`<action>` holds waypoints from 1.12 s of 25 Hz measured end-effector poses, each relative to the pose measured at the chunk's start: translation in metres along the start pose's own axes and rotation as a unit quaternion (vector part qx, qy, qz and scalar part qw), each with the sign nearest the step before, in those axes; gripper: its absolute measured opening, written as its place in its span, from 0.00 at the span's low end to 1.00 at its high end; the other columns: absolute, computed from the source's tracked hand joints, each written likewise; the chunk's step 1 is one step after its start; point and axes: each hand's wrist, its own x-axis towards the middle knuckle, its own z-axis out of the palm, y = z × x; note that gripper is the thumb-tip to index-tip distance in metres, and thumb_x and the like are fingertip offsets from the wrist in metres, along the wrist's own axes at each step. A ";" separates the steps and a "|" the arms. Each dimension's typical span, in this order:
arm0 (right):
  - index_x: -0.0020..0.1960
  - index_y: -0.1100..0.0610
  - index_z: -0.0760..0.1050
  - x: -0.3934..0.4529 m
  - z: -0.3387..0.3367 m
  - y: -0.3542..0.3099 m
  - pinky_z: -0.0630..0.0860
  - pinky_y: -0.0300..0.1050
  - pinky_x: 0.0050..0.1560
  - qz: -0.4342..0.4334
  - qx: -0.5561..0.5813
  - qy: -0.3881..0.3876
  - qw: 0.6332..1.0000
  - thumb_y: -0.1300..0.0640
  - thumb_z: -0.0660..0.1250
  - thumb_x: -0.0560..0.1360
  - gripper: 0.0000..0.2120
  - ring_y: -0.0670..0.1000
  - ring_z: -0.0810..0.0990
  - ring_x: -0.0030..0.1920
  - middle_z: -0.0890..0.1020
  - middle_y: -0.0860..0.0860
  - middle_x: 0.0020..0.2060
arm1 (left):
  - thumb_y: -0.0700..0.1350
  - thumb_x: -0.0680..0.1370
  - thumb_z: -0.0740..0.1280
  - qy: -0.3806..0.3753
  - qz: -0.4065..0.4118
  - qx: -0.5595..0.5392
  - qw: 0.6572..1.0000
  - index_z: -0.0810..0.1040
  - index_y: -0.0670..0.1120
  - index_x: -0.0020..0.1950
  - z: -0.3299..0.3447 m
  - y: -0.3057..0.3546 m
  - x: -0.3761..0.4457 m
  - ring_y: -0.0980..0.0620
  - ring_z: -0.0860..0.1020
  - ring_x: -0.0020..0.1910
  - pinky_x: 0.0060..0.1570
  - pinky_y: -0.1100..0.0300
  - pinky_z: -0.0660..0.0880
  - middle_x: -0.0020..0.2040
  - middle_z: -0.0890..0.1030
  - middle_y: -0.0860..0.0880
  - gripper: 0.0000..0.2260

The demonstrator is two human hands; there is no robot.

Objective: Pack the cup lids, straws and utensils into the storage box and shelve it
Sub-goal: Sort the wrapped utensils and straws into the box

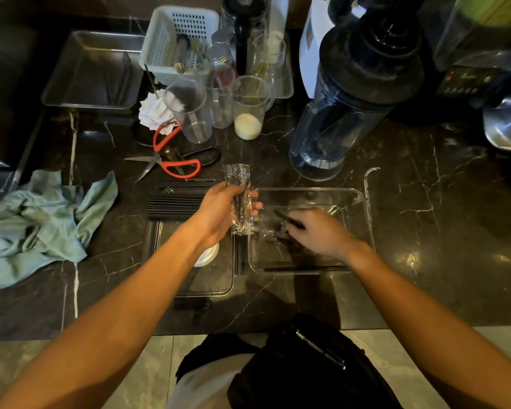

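While my left hand (223, 209) clamps wrapped utensils (240, 199), the slick film could slip.
Right hand (316, 230), beside it, pinches another black utensil (288, 219) inside the clear box (363, 208); a snag spills both.

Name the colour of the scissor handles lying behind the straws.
Red-orange, on the scissors, seen clearly in the head view.

There is only one view, from a camera worn on the person's head. It looks forward and steeply down on a dark marble counter (396, 231), from close range. The wide lens bends the edges of the picture. Both forearms enter from the bottom corners and reach toward the middle, where the left hand (219, 211) and the right hand (316, 231) are. The counter's near edge and the tiled floor (410, 364) are at the bottom, the blender jar (337, 113) at the top.
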 end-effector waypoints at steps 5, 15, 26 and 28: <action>0.52 0.54 0.83 -0.005 -0.010 0.007 0.83 0.43 0.43 0.092 0.206 0.034 0.974 0.57 0.67 0.83 0.06 0.46 0.85 0.40 0.86 0.51 0.43 | 0.39 0.85 0.59 -0.020 -0.005 0.006 1.000 0.73 0.39 0.62 0.008 -0.002 0.000 0.44 0.84 0.42 0.41 0.54 0.83 0.49 0.82 0.39 0.08; 0.56 0.65 0.80 -0.029 -0.044 0.022 0.72 0.40 0.30 0.080 0.598 0.066 0.795 0.57 0.73 0.77 0.13 0.46 0.73 0.31 0.78 0.50 0.36 | 0.38 0.85 0.60 -0.068 -0.064 0.017 0.995 0.74 0.37 0.64 0.033 -0.024 -0.005 0.43 0.85 0.46 0.48 0.49 0.85 0.53 0.80 0.38 0.10; 0.52 0.59 0.79 -0.027 -0.036 0.005 0.78 0.40 0.32 0.101 0.654 0.167 0.731 0.62 0.70 0.79 0.03 0.49 0.80 0.36 0.84 0.53 0.41 | 0.41 0.85 0.58 -0.115 -0.110 0.035 0.987 0.69 0.34 0.72 0.041 -0.046 -0.008 0.41 0.85 0.51 0.54 0.47 0.83 0.54 0.83 0.37 0.17; 0.53 0.59 0.78 -0.028 -0.034 0.005 0.80 0.41 0.35 0.083 0.680 0.200 0.700 0.62 0.70 0.79 0.04 0.50 0.82 0.39 0.85 0.54 0.45 | 0.41 0.85 0.58 -0.111 -0.108 0.022 0.988 0.68 0.34 0.73 0.040 -0.046 -0.008 0.41 0.85 0.51 0.55 0.47 0.82 0.52 0.83 0.39 0.18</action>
